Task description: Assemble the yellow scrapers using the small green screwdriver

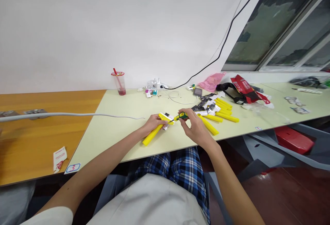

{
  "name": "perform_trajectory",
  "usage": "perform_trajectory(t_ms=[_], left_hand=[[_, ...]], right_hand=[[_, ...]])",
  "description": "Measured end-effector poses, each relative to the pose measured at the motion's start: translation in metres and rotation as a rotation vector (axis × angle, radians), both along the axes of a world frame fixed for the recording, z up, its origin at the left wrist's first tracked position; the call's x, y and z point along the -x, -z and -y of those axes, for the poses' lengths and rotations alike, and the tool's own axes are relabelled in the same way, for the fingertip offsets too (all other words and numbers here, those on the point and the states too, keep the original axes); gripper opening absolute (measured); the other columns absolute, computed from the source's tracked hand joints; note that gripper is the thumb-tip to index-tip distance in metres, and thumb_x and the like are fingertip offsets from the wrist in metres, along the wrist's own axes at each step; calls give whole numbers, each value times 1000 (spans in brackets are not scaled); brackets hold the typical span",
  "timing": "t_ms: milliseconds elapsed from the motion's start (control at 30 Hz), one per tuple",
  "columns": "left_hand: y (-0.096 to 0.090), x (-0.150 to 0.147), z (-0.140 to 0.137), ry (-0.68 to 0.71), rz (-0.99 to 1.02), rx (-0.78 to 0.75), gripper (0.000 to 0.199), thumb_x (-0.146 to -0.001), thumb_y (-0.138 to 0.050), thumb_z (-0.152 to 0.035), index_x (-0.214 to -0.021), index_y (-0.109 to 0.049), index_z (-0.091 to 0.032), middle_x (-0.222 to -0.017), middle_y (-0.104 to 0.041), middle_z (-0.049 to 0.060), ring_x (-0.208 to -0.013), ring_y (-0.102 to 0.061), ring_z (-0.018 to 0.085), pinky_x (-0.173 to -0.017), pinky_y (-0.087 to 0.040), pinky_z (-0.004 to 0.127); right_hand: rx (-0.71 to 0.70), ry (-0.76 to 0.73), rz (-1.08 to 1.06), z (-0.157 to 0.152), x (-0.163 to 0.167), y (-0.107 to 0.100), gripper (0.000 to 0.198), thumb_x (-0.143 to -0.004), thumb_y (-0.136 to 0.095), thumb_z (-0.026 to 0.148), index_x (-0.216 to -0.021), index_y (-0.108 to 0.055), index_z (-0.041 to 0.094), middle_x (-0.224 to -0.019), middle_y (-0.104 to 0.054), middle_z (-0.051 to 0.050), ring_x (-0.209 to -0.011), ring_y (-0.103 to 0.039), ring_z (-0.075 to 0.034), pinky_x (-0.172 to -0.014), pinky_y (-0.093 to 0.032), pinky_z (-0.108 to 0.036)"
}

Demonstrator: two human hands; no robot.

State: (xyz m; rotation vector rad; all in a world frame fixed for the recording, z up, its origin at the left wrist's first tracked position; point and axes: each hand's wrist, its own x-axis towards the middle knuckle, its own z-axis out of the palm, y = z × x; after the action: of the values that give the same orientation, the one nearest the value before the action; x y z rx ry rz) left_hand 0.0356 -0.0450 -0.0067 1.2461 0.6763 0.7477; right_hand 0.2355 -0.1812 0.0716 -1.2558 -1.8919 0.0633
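My left hand (153, 123) is closed around a yellow long-handled plastic tool (151, 136), which looks like a scraper. Its wider head lies toward the wall, and a white and black piece (168, 115) shows beside it. A small green and yellow screwdriver (181, 116) is gripped in my right hand (194, 127), its shaft pointing left at the tool's head. Whether the tip touches is too small to tell. Right of my right hand lies a pile of similar yellow tools (227, 116) with black and white cards (203, 104).
A plastic cup (120, 84) with a red straw stands by the wall. Chargers and cables (154, 84) lie at the back. A pink bag (211, 81), black headphones (232, 94) and a red packet (247, 89) are at right. A white cable (77, 114) crosses the left side.
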Motion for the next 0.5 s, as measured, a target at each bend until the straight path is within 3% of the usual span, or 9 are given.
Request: perform_trajectory(t_ms=[233,500], left_hand=[[-1,1,0,22,-13,-17,38,-70,-97,-31,-92,-73,-12,-72,-73,5,-61,-64,15,-54,-47,26],[-1,1,0,43,-21,-12,40,-70,-97,-33,-94,-73,-12,-76,-73,5,-62,-64,15,-56,-46,26]], right_hand=[[-21,96,-47,-5,1,1,24,-110,-60,44,-127,-62,27,-115,-75,-11,-85,-75,-26,-86,-65,-47],[6,77,-7,-1,0,1,25,-110,-56,32,-133,-56,25,-124,-73,-13,-100,-74,-26,-92,-64,-45]])
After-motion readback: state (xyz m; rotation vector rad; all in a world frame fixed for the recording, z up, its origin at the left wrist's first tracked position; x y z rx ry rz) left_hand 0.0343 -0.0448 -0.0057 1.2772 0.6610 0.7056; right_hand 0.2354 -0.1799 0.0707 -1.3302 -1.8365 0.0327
